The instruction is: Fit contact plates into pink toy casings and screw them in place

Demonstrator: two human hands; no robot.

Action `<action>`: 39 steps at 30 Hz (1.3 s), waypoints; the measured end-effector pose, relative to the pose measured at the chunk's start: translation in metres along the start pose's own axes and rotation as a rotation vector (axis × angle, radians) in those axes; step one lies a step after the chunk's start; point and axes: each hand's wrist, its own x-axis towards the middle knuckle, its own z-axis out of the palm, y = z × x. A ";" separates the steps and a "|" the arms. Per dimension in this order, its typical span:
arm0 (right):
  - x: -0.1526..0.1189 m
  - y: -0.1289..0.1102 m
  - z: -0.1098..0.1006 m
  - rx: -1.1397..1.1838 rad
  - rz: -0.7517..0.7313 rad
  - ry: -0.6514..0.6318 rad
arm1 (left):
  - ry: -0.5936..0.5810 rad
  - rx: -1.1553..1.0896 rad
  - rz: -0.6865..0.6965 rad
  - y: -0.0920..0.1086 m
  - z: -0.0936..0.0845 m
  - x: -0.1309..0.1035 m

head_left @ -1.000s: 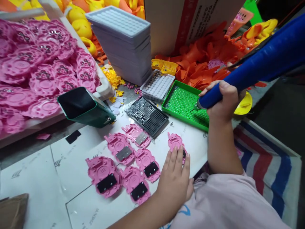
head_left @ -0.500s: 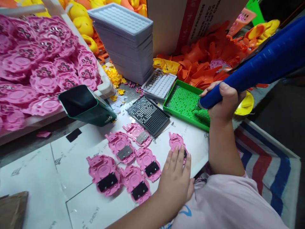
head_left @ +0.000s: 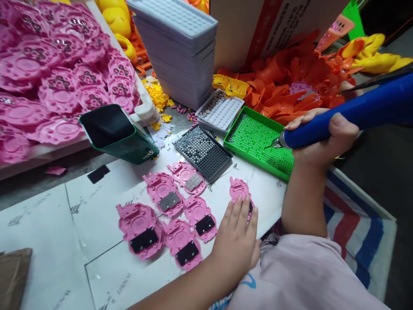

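My right hand (head_left: 325, 137) is wrapped round a blue electric screwdriver (head_left: 309, 131), whose tip is over the green perforated tray (head_left: 254, 159) of small screws. My left hand (head_left: 237, 232) lies flat with fingers stretched out over the lower part of a pink plastic piece (head_left: 239, 187), partly hiding its black plate. To the left of that hand, several pink pieces (head_left: 138, 223) lie on the table, most with black plates, one with a silvery plate. Behind them sits a black perforated tray (head_left: 206, 159) holding small screws.
A dark green bin (head_left: 119, 137) stands left of the trays. Behind are a stack of white trays (head_left: 177, 60), a cardboard box (head_left: 232, 34) and orange parts (head_left: 274, 86). A white crate (head_left: 142, 97) of pink pieces fills the upper left. Brown cardboard (head_left: 14, 275) lies lower left.
My right hand has shifted slightly right with the screwdriver, and the tool is tilted lower. The view has shifted a little. My left hand stays on the pink piece.
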 end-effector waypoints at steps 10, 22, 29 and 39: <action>-0.002 0.020 0.004 -0.033 -0.108 0.082 | -0.006 -0.008 0.001 0.000 -0.001 -0.001; 0.000 0.022 0.000 -0.044 -0.106 0.031 | -0.018 0.001 0.000 0.000 -0.003 0.000; 0.002 0.028 -0.005 -0.024 -0.123 0.050 | -0.012 0.008 0.007 0.000 -0.004 0.001; 0.000 0.023 -0.001 -0.029 -0.122 0.047 | -0.007 0.009 0.006 0.000 -0.002 0.000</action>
